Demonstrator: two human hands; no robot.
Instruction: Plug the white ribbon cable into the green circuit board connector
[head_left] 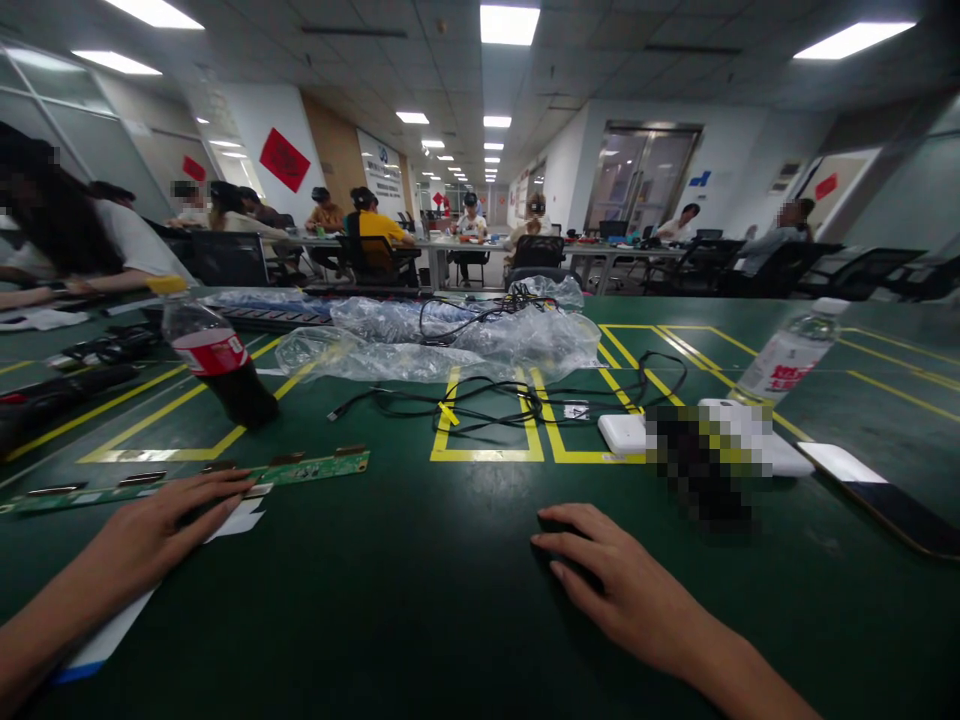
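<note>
My left hand (169, 525) lies palm down with its fingers stretched out, the fingertips resting at the near edge of a long, narrow green circuit board (319, 467). Part of the board is hidden behind that hand. White paper (238, 522) shows under the fingers, and a white sheet with a blue edge (112, 635) sticks out beneath the wrist. On the bare green table (405, 600), my right hand (611, 570) rests with its fingers apart and nothing in them. Its nearest neighbours are a white device (624, 434) and a blurred-out dark patch to the right.
Ahead lie black cables (487, 400) and crumpled clear plastic wrap (450, 335). A cola bottle (217, 365) leans in view at left; a clear bottle (795, 350) and a phone (885, 495) are at right. A co-worker (142, 240) sits at far left.
</note>
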